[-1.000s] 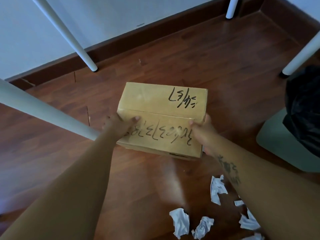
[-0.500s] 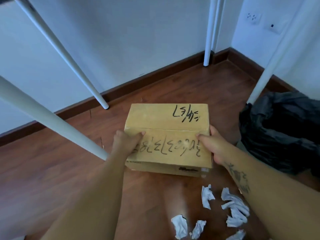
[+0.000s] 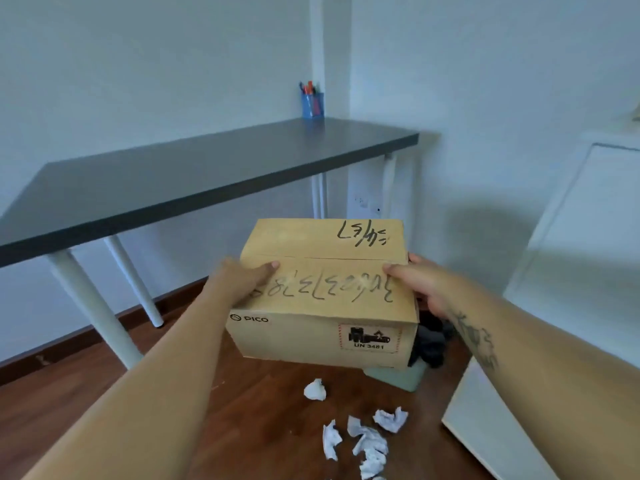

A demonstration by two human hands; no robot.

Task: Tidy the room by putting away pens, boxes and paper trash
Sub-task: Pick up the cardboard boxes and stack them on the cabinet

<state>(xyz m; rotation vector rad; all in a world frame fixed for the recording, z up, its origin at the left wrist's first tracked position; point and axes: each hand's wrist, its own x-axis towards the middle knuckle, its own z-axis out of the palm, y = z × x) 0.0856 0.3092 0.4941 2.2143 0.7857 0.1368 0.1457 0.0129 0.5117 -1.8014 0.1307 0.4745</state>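
A brown cardboard box (image 3: 322,271) with black handwriting on its lid is held up in the air in front of me. My left hand (image 3: 239,284) grips its left side, thumb lying on the lid. My right hand (image 3: 420,285) grips the right side, thumb on top, fingers behind the edge. Several crumpled white paper scraps (image 3: 363,434) lie on the wooden floor below the box. A blue pen cup (image 3: 312,103) with pens stands at the far end of the dark desk (image 3: 180,178).
A pale green bin (image 3: 408,375) lined with a black bag sits on the floor, mostly hidden behind the box. White furniture (image 3: 561,306) fills the right side. The desk's white legs (image 3: 93,306) stand at left.
Both hands have lifted the box off the floor to about desk height. My view has risen from under the desk, so the desktop and pen cup show now.
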